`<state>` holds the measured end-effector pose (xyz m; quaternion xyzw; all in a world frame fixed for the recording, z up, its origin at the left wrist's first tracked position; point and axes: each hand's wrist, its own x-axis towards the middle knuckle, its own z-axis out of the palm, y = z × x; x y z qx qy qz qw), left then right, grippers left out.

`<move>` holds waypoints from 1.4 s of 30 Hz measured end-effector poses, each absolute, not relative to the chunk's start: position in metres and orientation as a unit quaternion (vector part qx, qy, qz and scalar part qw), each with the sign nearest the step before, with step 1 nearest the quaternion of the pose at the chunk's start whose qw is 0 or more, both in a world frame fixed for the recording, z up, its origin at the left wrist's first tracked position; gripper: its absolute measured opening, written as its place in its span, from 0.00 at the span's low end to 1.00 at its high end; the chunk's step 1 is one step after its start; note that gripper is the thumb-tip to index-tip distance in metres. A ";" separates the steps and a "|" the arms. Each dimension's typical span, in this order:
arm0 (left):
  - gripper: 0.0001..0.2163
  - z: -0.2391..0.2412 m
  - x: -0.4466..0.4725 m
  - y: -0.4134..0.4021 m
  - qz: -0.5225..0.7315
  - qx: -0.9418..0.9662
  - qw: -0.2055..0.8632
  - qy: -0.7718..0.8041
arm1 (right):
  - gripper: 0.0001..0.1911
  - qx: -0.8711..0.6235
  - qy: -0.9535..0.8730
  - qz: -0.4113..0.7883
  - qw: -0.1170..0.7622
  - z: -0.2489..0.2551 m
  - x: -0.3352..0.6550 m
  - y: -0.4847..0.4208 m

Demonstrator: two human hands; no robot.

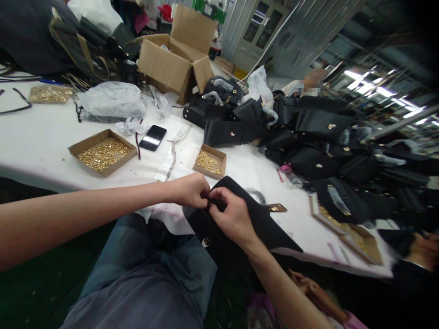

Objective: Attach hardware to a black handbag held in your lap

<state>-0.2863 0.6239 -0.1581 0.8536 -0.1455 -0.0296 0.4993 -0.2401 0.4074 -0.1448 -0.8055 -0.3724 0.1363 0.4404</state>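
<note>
Black bag (260, 219) at table edge, pinched between left hand (190, 189), right hand (231, 214)

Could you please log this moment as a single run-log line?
left hand: pinching bag edge | right hand: pinching bag edge | bag: at table edge, over lap | nearest: small tray of gold fittings

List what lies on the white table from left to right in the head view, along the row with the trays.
Large cardboard tray of gold hardware → black phone → clear plastic strip → small cardboard tray of gold hardware → small clear bottle with pink cap.
</note>
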 end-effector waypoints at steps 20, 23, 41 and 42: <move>0.04 -0.156 -0.285 0.626 -0.053 0.855 0.490 -0.160 | 0.08 -0.816 -0.373 0.126 0.422 -0.147 -0.241 0.406; 0.07 -0.157 -0.285 0.627 -0.043 0.851 0.494 -0.173 | 0.08 -0.810 -0.376 0.136 0.428 -0.147 -0.239 0.405; 0.05 -0.154 -0.285 0.627 -0.029 0.859 0.485 -0.164 | 0.06 -0.825 -0.353 0.130 0.421 -0.147 -0.248 0.414; 0.04 -0.153 -0.285 0.628 -0.031 0.858 0.488 -0.161 | 0.06 -0.826 -0.354 0.130 0.420 -0.146 -0.249 0.414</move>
